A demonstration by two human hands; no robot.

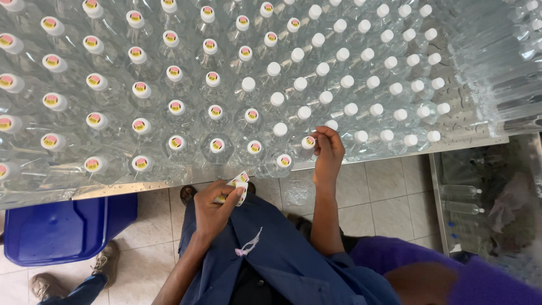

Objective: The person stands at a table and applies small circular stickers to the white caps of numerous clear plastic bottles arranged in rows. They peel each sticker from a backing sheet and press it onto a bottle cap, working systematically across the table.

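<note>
Head view is showing the right hand [327,151] pinching its fingertips onto a small round pink-and-yellow sticker [309,142] on a clear plastic bottle's white cap at the near edge of the metal table [141,189]. Just below that edge, the left hand [217,208] is gripping a small strip of stickers [239,182].

Clear glossy plastic bottles [217,152] with smooth white plastic caps [360,136] crowd the shiny metal table [141,189], up to its near edge. Paper stickers [240,182] look glossy. Blue apron [293,254] is matt cloth.
</note>
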